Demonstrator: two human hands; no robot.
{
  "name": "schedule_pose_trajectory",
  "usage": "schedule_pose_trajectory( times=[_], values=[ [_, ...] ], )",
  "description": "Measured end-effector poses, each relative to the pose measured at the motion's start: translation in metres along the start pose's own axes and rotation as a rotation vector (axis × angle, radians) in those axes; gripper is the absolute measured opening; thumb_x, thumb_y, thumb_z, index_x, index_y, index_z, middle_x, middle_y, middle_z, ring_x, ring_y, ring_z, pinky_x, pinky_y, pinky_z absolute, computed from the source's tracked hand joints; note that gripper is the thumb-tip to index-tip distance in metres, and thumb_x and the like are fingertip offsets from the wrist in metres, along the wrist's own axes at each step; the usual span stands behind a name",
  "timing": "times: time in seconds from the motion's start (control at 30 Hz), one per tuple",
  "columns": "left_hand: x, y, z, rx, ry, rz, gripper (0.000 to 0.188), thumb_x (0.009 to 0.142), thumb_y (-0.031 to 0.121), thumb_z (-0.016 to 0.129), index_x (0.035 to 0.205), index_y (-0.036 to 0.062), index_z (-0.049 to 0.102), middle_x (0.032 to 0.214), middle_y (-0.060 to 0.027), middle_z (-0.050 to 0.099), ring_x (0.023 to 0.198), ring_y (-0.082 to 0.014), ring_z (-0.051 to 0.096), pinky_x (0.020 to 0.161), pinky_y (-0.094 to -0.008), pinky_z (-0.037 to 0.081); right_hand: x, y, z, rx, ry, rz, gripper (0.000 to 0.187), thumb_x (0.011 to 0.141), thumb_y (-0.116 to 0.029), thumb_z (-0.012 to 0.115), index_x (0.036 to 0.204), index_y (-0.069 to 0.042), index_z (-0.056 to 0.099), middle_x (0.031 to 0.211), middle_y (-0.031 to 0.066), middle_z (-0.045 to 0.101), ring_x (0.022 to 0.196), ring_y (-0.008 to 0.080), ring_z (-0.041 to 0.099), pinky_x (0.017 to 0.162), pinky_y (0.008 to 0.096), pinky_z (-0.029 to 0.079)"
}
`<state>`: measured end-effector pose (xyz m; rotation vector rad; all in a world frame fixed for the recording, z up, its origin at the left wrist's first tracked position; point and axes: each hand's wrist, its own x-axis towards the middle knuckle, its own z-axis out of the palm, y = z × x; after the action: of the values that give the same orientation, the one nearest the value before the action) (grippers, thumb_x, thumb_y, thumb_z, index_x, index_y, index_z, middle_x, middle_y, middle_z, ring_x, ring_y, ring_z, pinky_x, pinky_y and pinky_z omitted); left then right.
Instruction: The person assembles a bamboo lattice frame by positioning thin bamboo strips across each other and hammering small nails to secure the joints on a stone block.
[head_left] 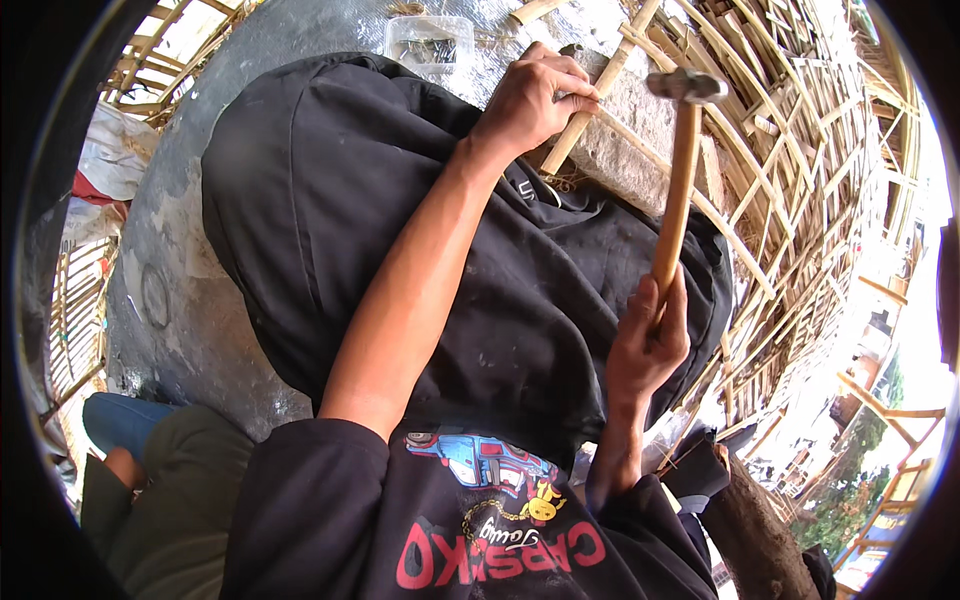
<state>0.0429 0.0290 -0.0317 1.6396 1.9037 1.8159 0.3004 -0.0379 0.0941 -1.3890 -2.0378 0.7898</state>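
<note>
My right hand (650,345) is wrapped round the lower end of a hammer's (678,190) wooden handle. The hammer stands raised, its metal head level with the bamboo pieces. Farther left, my left hand (540,95) is closed, thumb and fingertips pinched together at the edge of a bamboo strip (572,140). Whatever sits between those fingertips is too small to make out. The strip crosses a thinner bamboo strip (640,145) over a rough stone block (625,165). Dark cloth covers my lap just below both hands.
A clear plastic box (430,45) with thin dark pieces, perhaps nails, sits at the far side on the grey floor (170,260). Woven bamboo latticework (800,150) fills the right. A log (760,530) lies at lower right. Another person's olive clothing (180,500) shows at lower left.
</note>
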Motion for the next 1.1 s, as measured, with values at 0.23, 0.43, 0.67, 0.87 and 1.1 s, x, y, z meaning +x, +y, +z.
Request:
schedule_pose_trajectory(
  times=[0.23, 0.43, 0.67, 0.87, 1.1],
  values=[
    [0.000, 0.000, -0.002, -0.003, -0.004, -0.002, 0.011, 0.076, 0.016, 0.083, 0.086, 0.0115, 0.081, 0.088, -0.0008, 0.074, 0.092, -0.0223, 0.064, 0.084, -0.0336, 0.052, 0.003, 0.001, 0.010, -0.086, -0.124, 0.038, 0.034, 0.099, -0.008, 0.064, 0.132, 0.003, 0.059, 0.072, -0.0007, 0.056, 0.062, 0.0041, 0.046, 0.055, 0.0213, 0.039],
    [0.001, 0.000, 0.001, 0.011, -0.013, 0.005, 0.013, 0.076, 0.017, 0.084, 0.087, 0.0112, 0.080, 0.089, -0.0009, 0.074, 0.092, -0.0223, 0.064, 0.084, -0.0331, 0.052, -0.001, -0.002, 0.008, 0.023, 0.034, -0.004, 0.036, 0.100, -0.008, 0.063, 0.134, 0.005, 0.057, 0.075, 0.0016, 0.058, 0.064, 0.0035, 0.047, 0.056, 0.0195, 0.040],
    [0.001, -0.004, 0.001, -0.002, 0.002, 0.002, 0.013, 0.076, 0.018, 0.084, 0.087, 0.0104, 0.080, 0.088, -0.0013, 0.074, 0.092, -0.0227, 0.064, 0.084, -0.0336, 0.052, 0.001, 0.009, 0.010, -0.031, -0.058, -0.031, 0.037, 0.099, -0.008, 0.064, 0.134, 0.003, 0.057, 0.071, 0.0027, 0.058, 0.061, 0.0028, 0.049, 0.054, 0.0199, 0.040],
    [0.001, -0.001, -0.001, -0.002, -0.022, 0.026, 0.014, 0.077, 0.018, 0.083, 0.087, 0.0094, 0.080, 0.089, -0.0016, 0.074, 0.092, -0.0231, 0.065, 0.084, -0.0341, 0.052, -0.002, 0.006, 0.011, -0.114, -0.082, -0.023, 0.037, 0.099, -0.007, 0.063, 0.134, 0.003, 0.057, 0.072, 0.0028, 0.059, 0.061, 0.0032, 0.048, 0.055, 0.0204, 0.040],
    [0.001, 0.000, -0.002, -0.006, -0.029, -0.002, 0.013, 0.077, 0.016, 0.082, 0.089, 0.0105, 0.080, 0.090, -0.0019, 0.074, 0.093, -0.0231, 0.064, 0.085, -0.0343, 0.052, -0.001, 0.013, 0.011, 0.001, -0.049, -0.013, 0.035, 0.100, -0.009, 0.063, 0.132, 0.004, 0.059, 0.077, 0.0051, 0.064, 0.064, 0.0028, 0.048, 0.055, 0.0206, 0.040]
  ],
)
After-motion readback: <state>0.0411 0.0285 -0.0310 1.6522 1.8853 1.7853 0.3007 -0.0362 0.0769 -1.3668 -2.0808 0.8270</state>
